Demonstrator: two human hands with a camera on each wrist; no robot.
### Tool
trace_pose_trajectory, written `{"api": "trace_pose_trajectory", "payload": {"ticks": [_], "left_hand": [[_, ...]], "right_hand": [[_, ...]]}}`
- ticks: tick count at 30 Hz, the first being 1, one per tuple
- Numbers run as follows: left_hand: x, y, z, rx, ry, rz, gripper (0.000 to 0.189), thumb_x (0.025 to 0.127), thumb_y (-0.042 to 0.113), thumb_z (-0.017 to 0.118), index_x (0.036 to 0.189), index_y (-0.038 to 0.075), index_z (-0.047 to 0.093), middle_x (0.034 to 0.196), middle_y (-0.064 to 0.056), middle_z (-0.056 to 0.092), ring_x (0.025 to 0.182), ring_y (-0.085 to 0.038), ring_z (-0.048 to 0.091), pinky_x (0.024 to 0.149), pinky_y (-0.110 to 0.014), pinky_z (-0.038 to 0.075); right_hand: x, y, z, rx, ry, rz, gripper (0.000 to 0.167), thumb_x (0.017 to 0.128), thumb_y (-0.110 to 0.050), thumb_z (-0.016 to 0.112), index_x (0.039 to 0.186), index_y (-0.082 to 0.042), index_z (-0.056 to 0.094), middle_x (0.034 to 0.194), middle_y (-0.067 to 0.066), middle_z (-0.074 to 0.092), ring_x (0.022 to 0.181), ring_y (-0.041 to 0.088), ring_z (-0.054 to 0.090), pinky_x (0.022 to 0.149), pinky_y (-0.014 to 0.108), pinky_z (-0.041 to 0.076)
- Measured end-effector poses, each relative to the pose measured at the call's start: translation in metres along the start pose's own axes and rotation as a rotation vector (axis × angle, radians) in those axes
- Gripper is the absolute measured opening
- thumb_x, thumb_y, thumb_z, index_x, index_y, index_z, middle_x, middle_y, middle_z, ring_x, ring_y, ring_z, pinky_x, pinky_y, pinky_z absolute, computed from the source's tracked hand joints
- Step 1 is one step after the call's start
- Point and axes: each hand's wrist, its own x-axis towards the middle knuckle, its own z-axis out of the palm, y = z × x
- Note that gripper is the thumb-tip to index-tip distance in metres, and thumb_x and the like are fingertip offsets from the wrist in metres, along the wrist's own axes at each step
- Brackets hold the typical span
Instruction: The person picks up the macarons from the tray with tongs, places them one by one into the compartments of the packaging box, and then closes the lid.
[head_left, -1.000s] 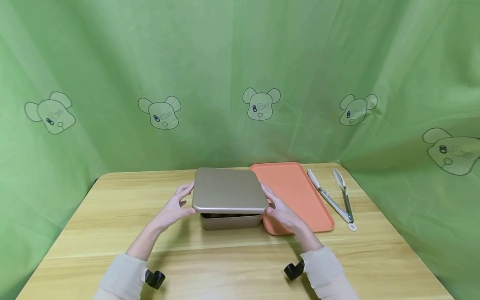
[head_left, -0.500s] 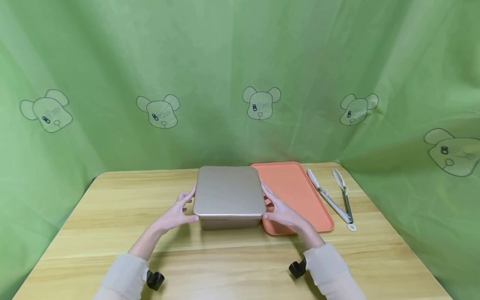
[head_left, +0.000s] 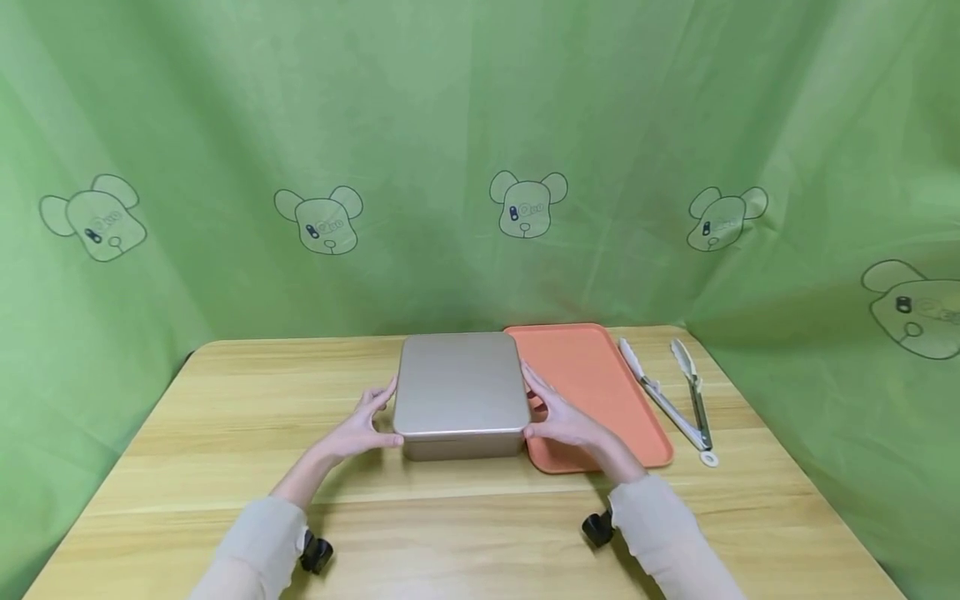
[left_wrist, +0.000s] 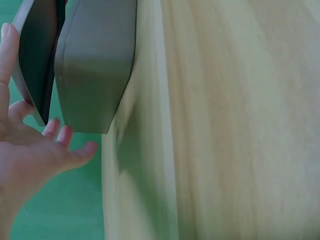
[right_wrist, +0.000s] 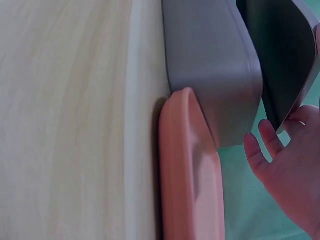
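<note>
A brownish-grey metal lid (head_left: 461, 383) lies over a matching rectangular box (head_left: 465, 447) in the head view, looking level. In both wrist views a gap shows between the lid (left_wrist: 37, 55) and the box (left_wrist: 95, 70). My left hand (head_left: 360, 429) holds the lid's left side, its thumb at the near corner and fingers along the edge. On the opposite side my right hand (head_left: 562, 419) grips the lid the same way. The box's inside is hidden.
An orange tray (head_left: 600, 392) lies right of the box, its rim against it. Farther right, metal tongs (head_left: 693, 400) with pale tips lie spread on the wooden table (head_left: 465, 533). A green curtain (head_left: 420, 275) stands behind.
In the head view, the lid has come down from a raised, tilted position to lie level over the box. Both hands have moved down slightly with it.
</note>
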Motion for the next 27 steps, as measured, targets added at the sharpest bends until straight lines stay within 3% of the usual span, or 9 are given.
{"api": "trace_pose_trajectory", "payload": {"ticks": [4,6,11,14,16,18,25,27], "left_hand": [[0.005,-0.002,0.000,0.020,0.001,0.071,0.102,0.073,0.015,0.075,0.145,0.004,0.005,0.152,-0.016,-0.010,0.134,-0.046,0.000,0.102,-0.068,0.004],[0.007,-0.003,0.000,0.033,0.001,0.083,0.102,0.072,0.015,0.075,0.145,0.004,0.005,0.152,-0.014,-0.010,0.135,-0.045,-0.002,0.102,-0.066,0.001],[0.011,-0.006,0.000,0.031,0.002,0.095,0.103,0.072,0.015,0.075,0.145,0.004,0.005,0.151,-0.015,-0.005,0.135,-0.044,0.004,0.106,-0.061,0.005],[0.014,-0.007,-0.001,0.034,0.003,0.111,0.103,0.072,0.016,0.075,0.145,0.004,0.005,0.152,-0.015,-0.005,0.135,-0.043,0.004,0.106,-0.061,0.006],[0.016,-0.008,-0.001,0.037,0.004,0.120,0.103,0.072,0.016,0.075,0.145,0.004,0.005,0.152,-0.015,-0.005,0.136,-0.042,0.003,0.106,-0.061,0.006],[0.018,-0.008,-0.002,0.039,0.003,0.121,0.102,0.072,0.016,0.075,0.146,0.005,0.005,0.152,-0.013,-0.005,0.136,-0.040,0.001,0.106,-0.061,0.005],[0.024,-0.010,-0.002,0.043,-0.005,0.082,0.102,0.072,0.012,0.074,0.146,0.005,0.005,0.152,-0.012,-0.004,0.136,-0.041,0.003,0.105,-0.062,0.006],[0.024,-0.010,-0.002,0.046,-0.006,0.084,0.102,0.071,0.010,0.074,0.145,0.004,0.005,0.152,-0.014,-0.004,0.136,-0.042,0.003,0.106,-0.062,0.006]], "right_hand": [[0.001,-0.007,0.000,0.012,0.000,-0.015,0.122,0.066,-0.070,0.056,0.143,0.006,0.000,0.148,0.029,-0.003,0.113,0.044,0.035,0.092,0.065,0.032],[0.001,0.001,0.000,-0.027,-0.005,-0.012,0.122,0.066,-0.072,0.053,0.143,0.005,0.000,0.149,0.028,-0.003,0.113,0.041,0.037,0.093,0.061,0.035],[0.004,0.029,0.002,-0.023,-0.022,-0.014,0.118,0.067,-0.073,0.053,0.146,-0.005,-0.004,0.152,0.019,-0.004,0.108,0.034,0.042,0.090,0.052,0.041],[0.006,0.036,0.001,0.029,-0.024,-0.026,0.118,0.067,-0.070,0.057,0.146,-0.006,-0.004,0.152,0.019,-0.003,0.108,0.035,0.041,0.089,0.053,0.040],[0.007,0.037,0.001,0.059,-0.030,-0.030,0.119,0.067,-0.069,0.058,0.146,-0.005,-0.004,0.152,0.020,-0.004,0.116,0.038,0.035,0.094,0.057,0.036],[0.008,0.039,0.000,0.060,-0.031,-0.031,0.119,0.068,-0.067,0.059,0.145,-0.001,-0.004,0.151,0.023,-0.006,0.127,0.040,0.024,0.101,0.059,0.028],[0.010,0.042,-0.002,0.111,-0.044,-0.005,0.115,0.072,-0.059,0.064,0.145,-0.002,-0.005,0.151,0.022,-0.006,0.116,0.036,0.036,0.096,0.044,0.040],[0.010,0.043,-0.002,0.117,-0.057,-0.004,0.114,0.073,-0.056,0.065,0.145,-0.002,-0.006,0.151,0.021,-0.008,0.118,0.034,0.034,0.096,0.042,0.039]]}}
